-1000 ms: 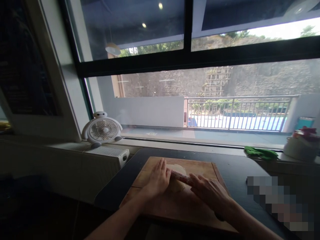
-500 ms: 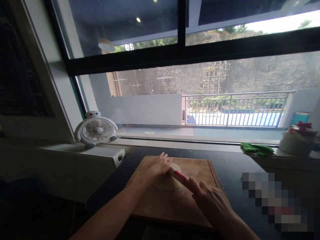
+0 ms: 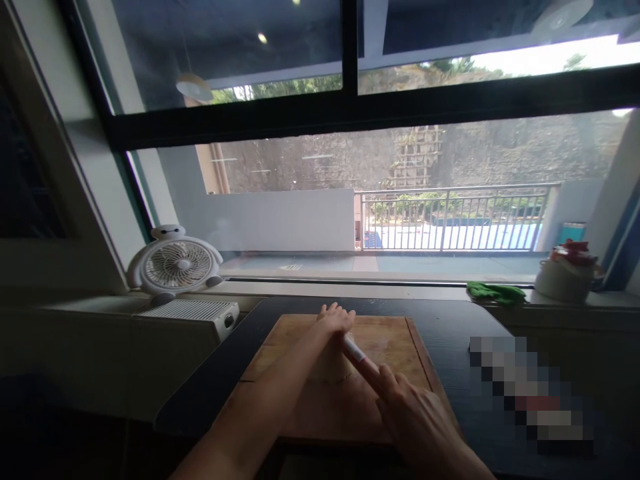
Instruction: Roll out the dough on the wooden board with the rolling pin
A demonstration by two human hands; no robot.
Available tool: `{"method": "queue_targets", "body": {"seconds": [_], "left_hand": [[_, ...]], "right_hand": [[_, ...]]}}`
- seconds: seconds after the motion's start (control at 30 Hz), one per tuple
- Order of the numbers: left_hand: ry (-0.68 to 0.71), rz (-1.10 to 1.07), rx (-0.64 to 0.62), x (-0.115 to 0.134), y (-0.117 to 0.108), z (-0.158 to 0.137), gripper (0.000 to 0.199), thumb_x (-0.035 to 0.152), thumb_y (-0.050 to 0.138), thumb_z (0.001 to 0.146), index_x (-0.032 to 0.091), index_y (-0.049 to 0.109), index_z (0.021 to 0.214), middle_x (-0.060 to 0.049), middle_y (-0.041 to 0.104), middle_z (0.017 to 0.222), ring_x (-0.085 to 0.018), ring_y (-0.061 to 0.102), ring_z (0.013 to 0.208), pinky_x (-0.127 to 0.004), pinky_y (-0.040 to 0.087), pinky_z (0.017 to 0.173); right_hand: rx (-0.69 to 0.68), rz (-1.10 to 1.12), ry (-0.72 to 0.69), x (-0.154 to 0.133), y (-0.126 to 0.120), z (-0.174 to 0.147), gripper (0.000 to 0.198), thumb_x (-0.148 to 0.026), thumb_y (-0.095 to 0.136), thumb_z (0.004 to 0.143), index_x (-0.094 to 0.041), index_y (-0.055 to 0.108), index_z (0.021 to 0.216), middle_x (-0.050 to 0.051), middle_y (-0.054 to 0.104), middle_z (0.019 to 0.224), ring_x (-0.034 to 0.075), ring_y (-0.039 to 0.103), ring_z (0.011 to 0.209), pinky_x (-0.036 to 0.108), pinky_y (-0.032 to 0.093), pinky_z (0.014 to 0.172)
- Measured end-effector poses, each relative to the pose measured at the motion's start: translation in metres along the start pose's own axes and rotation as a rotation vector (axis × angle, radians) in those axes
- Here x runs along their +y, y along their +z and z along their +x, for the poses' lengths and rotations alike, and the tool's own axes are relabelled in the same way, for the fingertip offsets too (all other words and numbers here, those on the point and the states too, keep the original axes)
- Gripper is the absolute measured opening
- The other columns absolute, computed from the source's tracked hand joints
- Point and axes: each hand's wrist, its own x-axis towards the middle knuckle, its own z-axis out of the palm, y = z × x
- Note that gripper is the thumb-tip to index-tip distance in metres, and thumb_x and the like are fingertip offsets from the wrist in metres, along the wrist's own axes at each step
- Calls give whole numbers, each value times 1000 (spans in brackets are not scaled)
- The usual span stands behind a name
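Note:
A thin rolling pin (image 3: 354,349), white and red in its visible middle, slants across a wooden board (image 3: 320,417). Under it lies a flat, pale sheet of dough (image 3: 334,365), partly covered by my left arm. My left hand (image 3: 337,320) bears on the far end of the pin, its fingers stretched forward over it. At the near end my right hand (image 3: 413,407) grips the pin, with fingers reaching along it. Both ends of the pin are hidden under the hands.
The board rests on a dark table (image 3: 453,347) by a window. On the left, a white fan (image 3: 181,265) stands near a white ridged box (image 3: 193,312). A green cloth (image 3: 495,292) and a pale pot (image 3: 565,280) sit on the sill at right. A blurred-out patch covers the table's right side.
My left hand and forearm have shifted slightly right across the board. The pin's visible part now shows more white and less red. The whole view has swung a little to the right.

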Motion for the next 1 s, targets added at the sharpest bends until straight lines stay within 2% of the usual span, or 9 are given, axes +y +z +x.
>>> {"method": "queue_targets", "body": {"seconds": [0.1, 0.17, 0.27, 0.37, 0.5, 0.6, 0.73, 0.9, 1.0], "left_hand": [[-43, -39, -45, 18, -2, 20, 40, 32, 29, 92, 20, 66, 104, -12, 60, 122, -32, 40, 126, -57, 27, 102], [-54, -56, -39, 17, -2, 18, 40, 33, 29, 92, 20, 64, 107, -11, 57, 126, -31, 37, 129, -58, 23, 103], [-53, -65, -4, -4, -2, -11, 39, 32, 30, 92, 21, 59, 115, -9, 48, 136, -31, 25, 135, -60, 15, 105], [-63, -64, 27, -37, 0, -53, 43, 29, 29, 92, 16, 51, 126, -12, 36, 144, -31, 16, 138, -54, 13, 108], [-93, -78, 35, -62, 0, -84, 52, 32, 19, 95, 9, 35, 138, -16, 28, 147, -27, 18, 137, -44, 17, 110], [-58, -92, 10, -54, 0, -67, 48, 31, 28, 92, 12, 42, 134, -12, 37, 143, -25, 22, 137, -41, 14, 111], [-60, -115, 6, -17, 5, -11, 47, 37, 33, 91, 15, 47, 130, -14, 43, 139, -31, 25, 135, -54, 14, 107], [-55, -159, 22, 31, 15, 42, 42, 39, 39, 89, 18, 55, 122, -13, 49, 134, -35, 30, 132, -60, 17, 105], [-48, -175, 60, 31, 16, 42, 40, 36, 37, 89, 16, 57, 118, -14, 50, 133, -35, 28, 132, -60, 15, 106]], "right_hand": [[59, -19, 54, 11, 11, -3, 62, -11, 41, 83, -31, 24, 139, 1, 62, 91, 15, 63, 67, 24, 35, 53], [81, -45, 74, 11, 18, -6, 58, -12, 42, 83, -30, 28, 137, 1, 62, 90, 15, 63, 65, 24, 35, 53], [94, -86, 32, -3, 19, -10, 59, -10, 42, 82, -28, 27, 137, 2, 62, 89, 15, 62, 64, 24, 34, 50], [31, -109, -32, -22, 10, -12, 60, -7, 41, 80, -23, 28, 137, 4, 61, 91, 17, 63, 66, 26, 34, 48], [-36, -69, -24, -37, 1, -14, 47, -8, 35, 83, -18, 41, 128, 6, 61, 92, 18, 63, 72, 27, 36, 53], [-21, -12, -33, -34, -2, -14, 47, -14, 38, 85, -21, 38, 131, 4, 61, 92, 18, 63, 74, 26, 36, 53], [36, -9, -4, -17, 0, -14, 55, -16, 41, 85, -27, 27, 137, 2, 61, 88, 14, 61, 66, 23, 33, 50], [119, -47, 122, 3, 14, -13, 40, -17, 44, 83, -26, 43, 122, 1, 61, 78, 13, 61, 62, 21, 33, 50], [155, -84, 119, 2, 20, -12, 36, -16, 45, 82, -24, 44, 117, 1, 61, 77, 13, 60, 60, 21, 32, 47]]}}
